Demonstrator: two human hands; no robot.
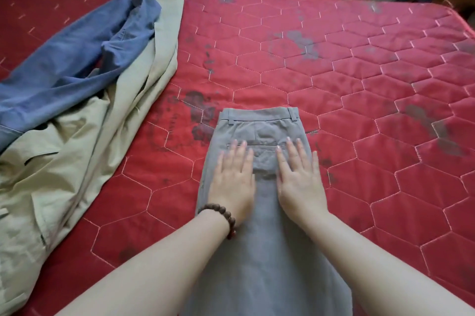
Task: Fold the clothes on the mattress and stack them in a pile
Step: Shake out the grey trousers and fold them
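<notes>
Two hands: left hand [232,179] and right hand [300,179] flat, fingers straight, grasping nothing.
Grey trousers [259,122]: directly beneath both palms, on the mattress [359,84].

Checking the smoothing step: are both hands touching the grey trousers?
Touching. The head view shows the left hand and right hand lying flat, fingers straight, on the grey trousers.

Bare mattress [359,84] lies right; heaped clothes [77,110] probably crowd the left.
</notes>
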